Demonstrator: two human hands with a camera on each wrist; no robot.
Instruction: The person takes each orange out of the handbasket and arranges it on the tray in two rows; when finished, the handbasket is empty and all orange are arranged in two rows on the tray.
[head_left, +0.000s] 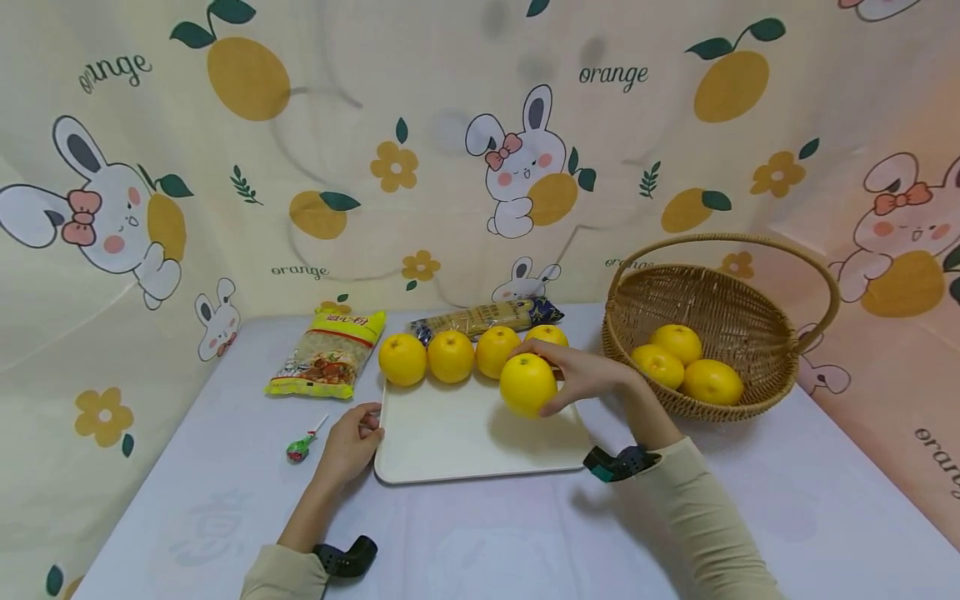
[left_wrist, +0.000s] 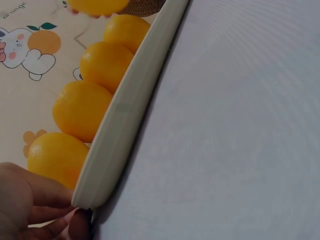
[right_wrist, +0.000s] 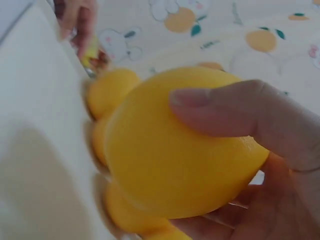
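Observation:
My right hand (head_left: 592, 377) holds a yellow orange (head_left: 528, 385) above the white tray (head_left: 442, 437); the right wrist view shows the thumb pressed across the same orange (right_wrist: 170, 160), with fingers on its far side. Along the tray's back edge sits a row of several oranges (head_left: 451, 357), the rightmost partly hidden behind my right hand. At the tray's left edge, my left hand (head_left: 349, 443) grips the rim. In the left wrist view, fingers of the left hand (left_wrist: 30, 197) pinch the tray corner, close to the nearest orange (left_wrist: 59, 157).
A wicker basket (head_left: 701, 292) with 3 oranges (head_left: 677, 343) stands at the right, its handle arching up. Behind the row lies a long pack of noodles (head_left: 487, 318). To the left are a yellow food bag (head_left: 330, 354) and a green-wrapped lollipop (head_left: 299, 448).

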